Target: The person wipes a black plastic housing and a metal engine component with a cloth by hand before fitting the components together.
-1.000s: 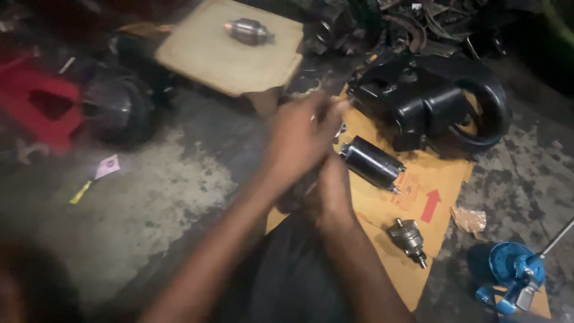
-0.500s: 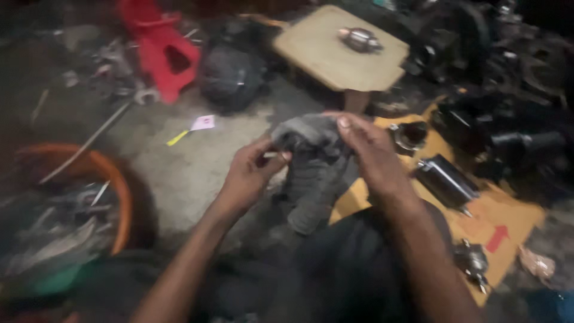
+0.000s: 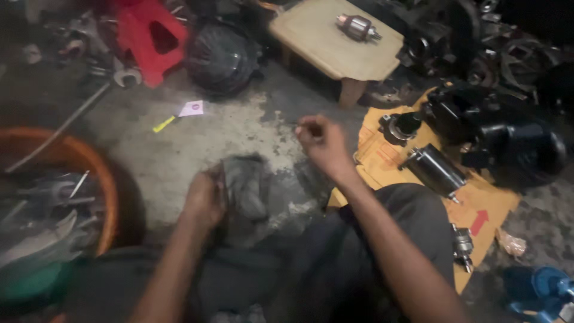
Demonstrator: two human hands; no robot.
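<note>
My left hand [image 3: 204,200] is clamped on a grey rag [image 3: 248,191] just right of it; my right hand [image 3: 320,140] pinches something small, well above. I'd keep the rag bunched firmly.

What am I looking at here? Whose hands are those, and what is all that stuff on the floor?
The picture comes from a camera worn on a person's head, looking down, so the hands are that person's own. The left hand holds a dirty grey rag. The right hand is raised with its fingers pinched together; what it pinches is too small to tell. On the concrete floor lies an orange card with a dark motor cylinder on it. Behind stands a low wooden stool with a metal rotor on top. There is also a red stool and an orange tub full of tools.
</note>
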